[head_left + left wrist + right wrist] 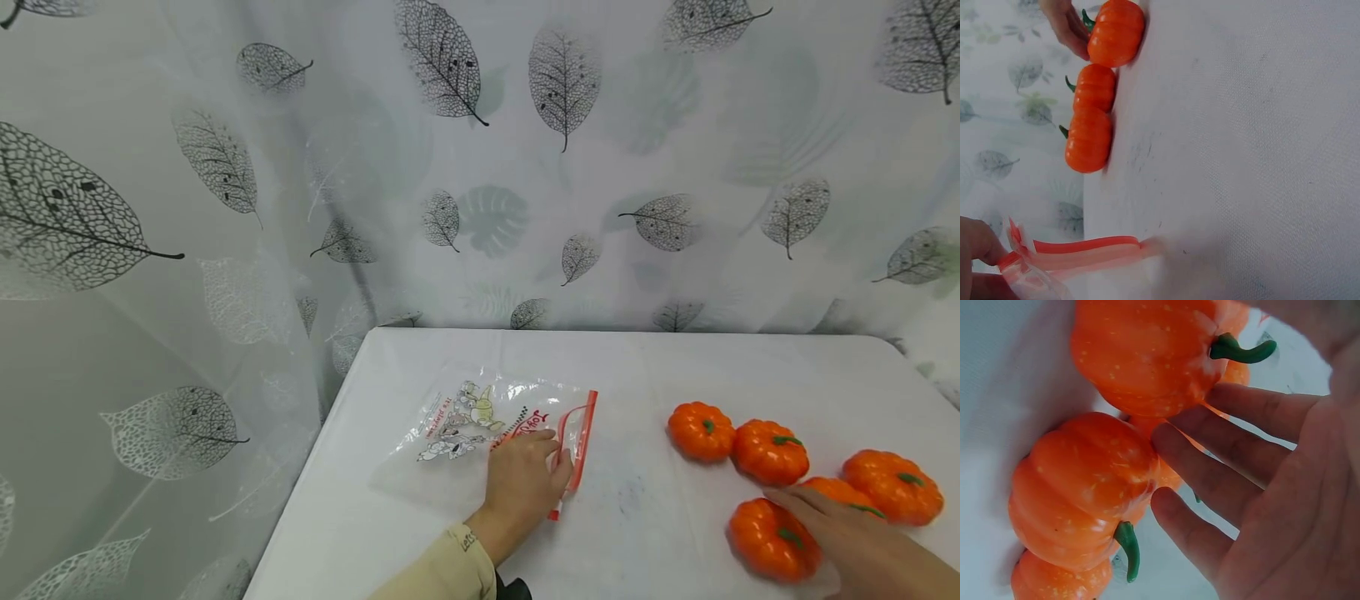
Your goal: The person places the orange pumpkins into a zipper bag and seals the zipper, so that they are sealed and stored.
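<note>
A clear plastic zip bag (431, 479) with red edging and printed cartoon figures lies flat on the white table. My left hand (523, 482) pinches it near the red zip end (1088, 245); part of the bag is hidden beneath the hand. On the right are several orange pumpkins with green stems. My right hand (862, 533) is over the nearest pumpkin (768, 546), its fingers extended along that pumpkin's far side. In the right wrist view, the spread fingers (1210, 469) reach between a large pumpkin (1147, 356) and another pumpkin (1079, 494), not curled round either.
Behind the nearest one stand a left pumpkin (699, 429), a second pumpkin (765, 454) touching it, and a right pumpkin (885, 479); one more is partly covered by my right hand. A leaf-patterned curtain (495, 167) hangs beyond the white table (637, 367).
</note>
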Available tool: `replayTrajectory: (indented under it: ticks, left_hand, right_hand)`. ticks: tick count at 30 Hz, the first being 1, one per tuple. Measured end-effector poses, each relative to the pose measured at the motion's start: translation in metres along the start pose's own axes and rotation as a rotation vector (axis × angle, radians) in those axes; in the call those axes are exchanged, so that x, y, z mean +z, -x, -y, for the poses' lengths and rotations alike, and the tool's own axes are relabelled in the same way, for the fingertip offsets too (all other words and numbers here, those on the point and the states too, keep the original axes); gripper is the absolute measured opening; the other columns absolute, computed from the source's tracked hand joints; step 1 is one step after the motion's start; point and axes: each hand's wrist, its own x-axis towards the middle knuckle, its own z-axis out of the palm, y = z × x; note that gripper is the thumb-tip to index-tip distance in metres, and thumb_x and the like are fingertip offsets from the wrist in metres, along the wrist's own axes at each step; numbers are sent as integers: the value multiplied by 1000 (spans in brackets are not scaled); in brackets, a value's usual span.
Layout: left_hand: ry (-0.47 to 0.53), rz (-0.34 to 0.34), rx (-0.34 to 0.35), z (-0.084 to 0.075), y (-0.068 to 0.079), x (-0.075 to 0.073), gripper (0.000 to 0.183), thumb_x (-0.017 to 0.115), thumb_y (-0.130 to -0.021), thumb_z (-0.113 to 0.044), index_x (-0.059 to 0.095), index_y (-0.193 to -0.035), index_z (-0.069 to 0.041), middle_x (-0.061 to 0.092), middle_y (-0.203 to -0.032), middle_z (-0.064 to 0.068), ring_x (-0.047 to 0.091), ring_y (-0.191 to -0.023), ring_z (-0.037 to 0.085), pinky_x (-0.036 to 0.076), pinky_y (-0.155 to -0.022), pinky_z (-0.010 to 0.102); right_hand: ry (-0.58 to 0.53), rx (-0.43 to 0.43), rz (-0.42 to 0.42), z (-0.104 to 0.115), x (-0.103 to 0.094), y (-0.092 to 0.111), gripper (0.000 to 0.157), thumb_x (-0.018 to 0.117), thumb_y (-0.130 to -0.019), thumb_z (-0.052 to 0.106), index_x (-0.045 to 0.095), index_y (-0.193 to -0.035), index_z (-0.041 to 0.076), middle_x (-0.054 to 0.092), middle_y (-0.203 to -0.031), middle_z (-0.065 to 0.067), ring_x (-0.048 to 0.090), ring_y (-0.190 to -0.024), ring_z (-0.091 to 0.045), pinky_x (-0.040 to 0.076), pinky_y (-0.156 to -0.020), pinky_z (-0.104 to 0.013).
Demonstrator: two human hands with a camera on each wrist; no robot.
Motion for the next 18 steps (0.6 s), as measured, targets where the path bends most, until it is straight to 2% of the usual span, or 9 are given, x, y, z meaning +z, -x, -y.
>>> replayTrajectory:
  ticks: [4,7,14,18]
  left_hand:
    - [-1,3,-5,-1,1,0,18,76,-86,-25,83,-94,-10,77,-100,1,73,-95,14,58,-79,27]
    - [4,0,-7,0,1,1,18,77,-85,-24,83,-93,-9,77,-100,2,74,-95,15,58,-79,28]
    - [8,-14,-4,0,0,2,15,77,-84,-21,83,-91,-9,77,-100,3,74,-93,15,58,-78,28]
    - [13,-11,-3,-1,0,4,16,76,-85,-21,83,-92,-8,77,-100,2,74,-94,15,58,-78,28]
  right_hand:
    - [25,-47,-39,-4,3,-2,112,91,-52,56,52,-142,1,57,-132,-23,57,-107,-48,47,-84,-69]
    - [35,-75,-75,-6,5,-6,101,96,-54,40,56,-139,3,60,-130,-19,58,-109,-45,47,-87,-68]
    - [17,-38,-107,-2,4,-13,101,85,-61,64,58,-136,3,62,-126,-19,58,-107,-45,45,-87,-70]
    - [18,-48,-175,4,2,-12,96,84,-62,66,61,-133,5,62,-125,-18,59,-104,-41,46,-86,-69]
